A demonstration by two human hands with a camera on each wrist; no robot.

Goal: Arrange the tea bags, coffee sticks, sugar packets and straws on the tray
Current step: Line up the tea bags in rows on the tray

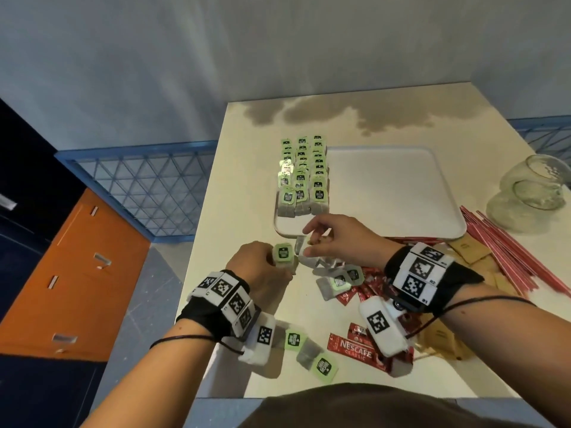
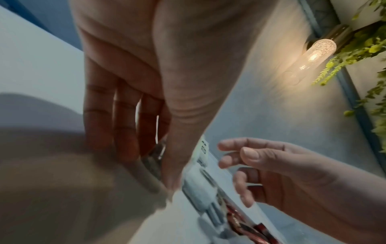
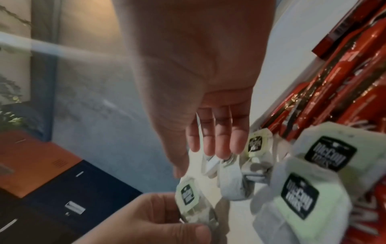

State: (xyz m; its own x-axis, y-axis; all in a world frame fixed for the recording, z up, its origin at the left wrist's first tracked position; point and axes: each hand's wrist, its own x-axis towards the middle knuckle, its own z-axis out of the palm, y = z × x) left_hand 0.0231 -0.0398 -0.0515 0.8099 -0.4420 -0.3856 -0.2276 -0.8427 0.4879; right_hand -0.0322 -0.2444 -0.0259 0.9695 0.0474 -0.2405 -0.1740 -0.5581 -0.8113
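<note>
My left hand grips a small stack of tea bags with a green tag on top, just in front of the white tray. In the right wrist view the same stack sits between its thumb and fingers. My right hand hovers right beside it with loosely spread fingers, holding nothing. Three rows of tea bags line the tray's left side. Loose tea bags lie under my right wrist, and others near the front edge.
Red coffee sticks and brown sugar packets are scattered on the table's right half. Red straws fan out beside two glass jars. The table's left edge runs close to my left hand.
</note>
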